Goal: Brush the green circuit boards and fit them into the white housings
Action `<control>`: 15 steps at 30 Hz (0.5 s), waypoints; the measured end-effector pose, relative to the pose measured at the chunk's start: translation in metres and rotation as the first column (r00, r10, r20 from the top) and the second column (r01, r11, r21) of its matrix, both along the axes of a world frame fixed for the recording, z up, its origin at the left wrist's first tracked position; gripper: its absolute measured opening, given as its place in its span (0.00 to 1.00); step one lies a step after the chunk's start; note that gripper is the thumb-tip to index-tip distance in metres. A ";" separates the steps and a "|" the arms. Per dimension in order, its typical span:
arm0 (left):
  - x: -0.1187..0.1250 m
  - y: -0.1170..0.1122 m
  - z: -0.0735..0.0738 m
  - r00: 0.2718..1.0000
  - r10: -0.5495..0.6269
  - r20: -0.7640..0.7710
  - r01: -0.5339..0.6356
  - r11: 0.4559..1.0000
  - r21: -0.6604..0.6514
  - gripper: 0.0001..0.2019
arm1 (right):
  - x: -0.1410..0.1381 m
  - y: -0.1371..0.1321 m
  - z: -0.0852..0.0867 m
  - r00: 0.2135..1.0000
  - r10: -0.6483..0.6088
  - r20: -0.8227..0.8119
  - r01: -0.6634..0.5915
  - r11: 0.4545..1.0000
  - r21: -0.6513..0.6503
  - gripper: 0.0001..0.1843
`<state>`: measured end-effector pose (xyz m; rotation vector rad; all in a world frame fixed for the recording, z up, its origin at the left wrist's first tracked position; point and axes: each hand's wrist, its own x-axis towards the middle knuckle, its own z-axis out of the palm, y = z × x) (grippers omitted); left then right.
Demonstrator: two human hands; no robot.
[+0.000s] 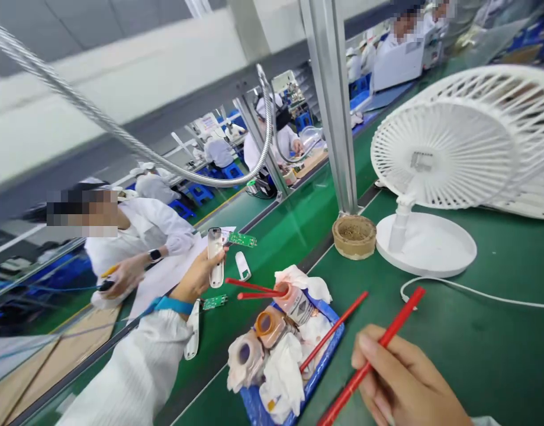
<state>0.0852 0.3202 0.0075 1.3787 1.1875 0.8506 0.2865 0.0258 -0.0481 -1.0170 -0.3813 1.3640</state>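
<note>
Left hand [197, 276]: closed around the shell [215, 266], thumb and fingers at its edge; a light grip along the sides should steady it without covering its face.
Shell: raised past the tray's far side, dark end up, apart from the right hand.
Right hand [400, 376]: pinching a red stick [400, 319] like a pen, thumb on top; its lower end runs out of view, so I cannot tell what is there. A grip nearer the working end would probably give finer control.
Tray [321, 365]: blue, between the hands, with bottles [272, 326], tissue [283, 370] and a loose stick [336, 328]. Best to lift the held stick over it, clear of the open mouths.
Boards [215, 302]: two, green, near the left hand; drips should be kept off them.
Table [511, 260]: green; a white fan [425, 245] stands behind the right hand.
</note>
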 end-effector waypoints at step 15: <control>-0.086 -0.231 0.027 0.898 0.318 0.304 -0.330 0.944 -0.013 0.15 | -0.013 -0.001 0.015 0.980 -0.181 -0.083 0.197 0.940 0.277 0.16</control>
